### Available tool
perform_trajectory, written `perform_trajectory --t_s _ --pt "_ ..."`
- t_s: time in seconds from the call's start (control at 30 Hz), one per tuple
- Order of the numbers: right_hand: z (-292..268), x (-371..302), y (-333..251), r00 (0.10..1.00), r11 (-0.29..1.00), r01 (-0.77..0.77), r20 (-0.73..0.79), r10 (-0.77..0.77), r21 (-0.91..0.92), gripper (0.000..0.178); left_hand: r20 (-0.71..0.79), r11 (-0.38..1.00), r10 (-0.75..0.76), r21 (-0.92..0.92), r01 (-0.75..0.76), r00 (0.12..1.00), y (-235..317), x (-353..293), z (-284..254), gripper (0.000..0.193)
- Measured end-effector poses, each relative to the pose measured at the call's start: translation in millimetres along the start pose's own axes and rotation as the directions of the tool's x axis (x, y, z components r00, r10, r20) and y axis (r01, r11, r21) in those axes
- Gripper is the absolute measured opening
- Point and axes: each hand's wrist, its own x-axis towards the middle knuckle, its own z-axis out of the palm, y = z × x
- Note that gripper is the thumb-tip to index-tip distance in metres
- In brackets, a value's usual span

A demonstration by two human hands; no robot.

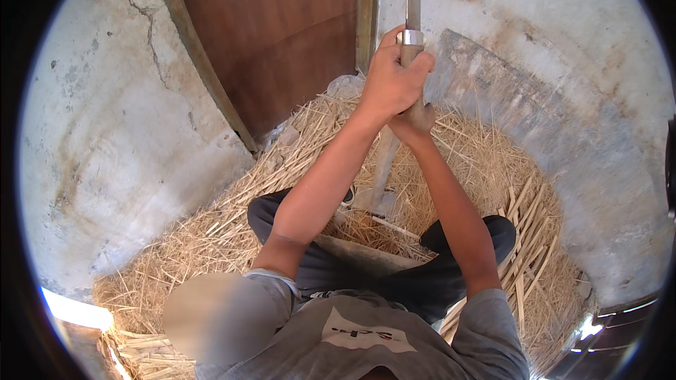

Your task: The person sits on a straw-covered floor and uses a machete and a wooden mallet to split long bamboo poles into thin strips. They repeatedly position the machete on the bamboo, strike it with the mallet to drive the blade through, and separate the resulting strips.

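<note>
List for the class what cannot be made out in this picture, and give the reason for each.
Upper end of the long tool: cut off by the head view's upper edge.
Fingers of the right hand: in the head view, mostly hidden behind the left hand and the tool's handle.
Dark thing: cut off by the head view's right edge.
Whatever the round patch covers, head view, lower left: blurred out.

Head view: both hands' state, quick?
Left hand: closed, holding the wooden handle just below its metal collar.
Right hand: at the handle's lower end; grip mostly hidden, so open or closed cannot be told.
</note>
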Motion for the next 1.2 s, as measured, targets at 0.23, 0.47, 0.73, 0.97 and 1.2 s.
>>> perform_trajectory --t_s 0.23,0.47,0.73,0.97,1.2 --pt "-116 -23 -26 0.920 0.907 -0.278 0.359 0.156 0.317 0.102 -0.084 0.999 0.049 -0.011 -0.050 0.995 3 -4 10 0.023" --pt "-128 -37 -85 0.988 0.980 0.112 0.126 -0.092 -0.166 0.069 -0.101 0.998 0.051 -0.042 -0.055 0.994 9 -13 33 0.023" --pt "-122 -20 -72 0.936 0.853 -0.337 0.039 0.351 0.399 0.026 0.062 0.972 0.235 0.013 -0.236 0.970 5 -18 21 0.040" --pt "-181 -40 -107 0.932 0.822 -0.309 -0.020 0.362 0.479 0.013 -0.261 0.987 0.109 0.146 -0.072 0.959 -51 -16 42 0.033" --pt "-226 -53 -123 0.771 0.707 -0.635 0.315 0.554 0.311 0.011 -0.222 0.991 0.042 0.135 -0.012 0.974 -64 -12 58 0.021"
